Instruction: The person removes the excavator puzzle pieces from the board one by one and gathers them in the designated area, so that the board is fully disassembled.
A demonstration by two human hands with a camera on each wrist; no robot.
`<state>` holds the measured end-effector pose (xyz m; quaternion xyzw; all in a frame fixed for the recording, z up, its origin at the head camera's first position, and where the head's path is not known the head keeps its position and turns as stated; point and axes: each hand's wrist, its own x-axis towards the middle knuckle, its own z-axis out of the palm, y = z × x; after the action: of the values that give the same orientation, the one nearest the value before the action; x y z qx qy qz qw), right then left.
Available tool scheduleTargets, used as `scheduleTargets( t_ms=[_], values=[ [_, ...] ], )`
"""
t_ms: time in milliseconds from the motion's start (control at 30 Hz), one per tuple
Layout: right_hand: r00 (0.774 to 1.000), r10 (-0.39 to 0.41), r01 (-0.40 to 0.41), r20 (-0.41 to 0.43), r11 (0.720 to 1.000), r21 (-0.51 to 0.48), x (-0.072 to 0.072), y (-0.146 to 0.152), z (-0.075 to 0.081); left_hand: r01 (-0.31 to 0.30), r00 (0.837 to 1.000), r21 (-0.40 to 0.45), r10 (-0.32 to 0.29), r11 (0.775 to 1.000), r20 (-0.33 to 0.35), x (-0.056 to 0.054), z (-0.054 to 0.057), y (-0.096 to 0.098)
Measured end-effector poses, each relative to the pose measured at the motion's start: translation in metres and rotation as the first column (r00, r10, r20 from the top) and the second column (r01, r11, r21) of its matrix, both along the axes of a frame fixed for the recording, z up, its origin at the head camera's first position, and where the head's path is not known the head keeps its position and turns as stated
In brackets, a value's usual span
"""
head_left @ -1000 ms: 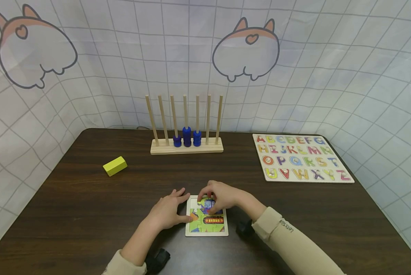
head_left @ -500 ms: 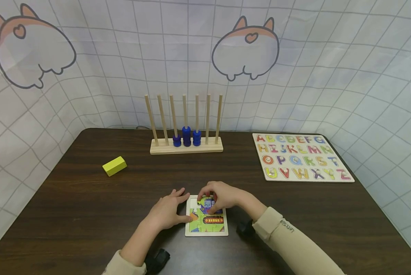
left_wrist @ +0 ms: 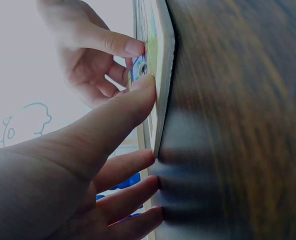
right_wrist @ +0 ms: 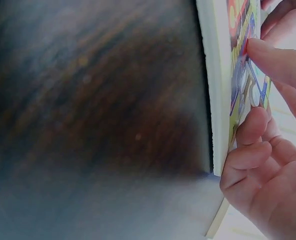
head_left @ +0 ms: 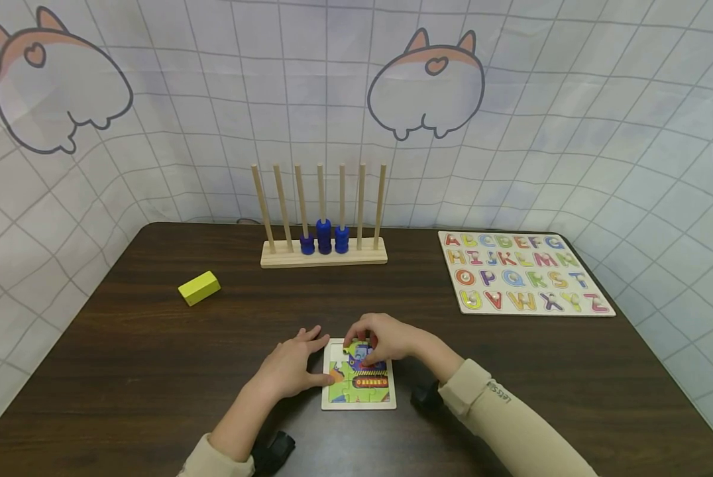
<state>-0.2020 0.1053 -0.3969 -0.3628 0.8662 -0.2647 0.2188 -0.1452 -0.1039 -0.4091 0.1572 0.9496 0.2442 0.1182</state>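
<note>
A small square jigsaw puzzle [head_left: 368,395] in a pale wooden frame lies on the table, printed with a colourful vehicle on green. My right hand [head_left: 389,336] pinches a blue and green puzzle piece [right_wrist: 260,87] between thumb and fingers. In the right wrist view that piece tilts up from the board, partly hidden by the fingers. On the puzzle's left side rests my left hand [head_left: 287,368], its thumb [left_wrist: 145,87] pressing the board near the left rim. The other left fingers stretch out, one at the frame's corner and others on the table.
Behind the puzzle stands a wooden peg rack [head_left: 323,260] with blue rings on three pegs. An alphabet board [head_left: 532,274] lies at the back right, and a yellow block [head_left: 199,288] at the left. A gridded cloth [head_left: 332,86] hangs behind the dark table [head_left: 124,371].
Hardly anything differs. The right hand shifts very slightly with the puzzle piece, while the left hand stays in place on the frame.
</note>
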Motion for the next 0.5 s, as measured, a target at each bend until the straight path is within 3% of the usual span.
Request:
scheduleTargets(
  t_ms=[500],
  values=[
    [0.999,-0.045,0.046,0.02,0.998,-0.034,-0.0013,0.0002,-0.0025,0.001,1.0,-0.005,-0.001,1.0,-0.01,-0.0003,-0.002,-0.0005]
  ],
)
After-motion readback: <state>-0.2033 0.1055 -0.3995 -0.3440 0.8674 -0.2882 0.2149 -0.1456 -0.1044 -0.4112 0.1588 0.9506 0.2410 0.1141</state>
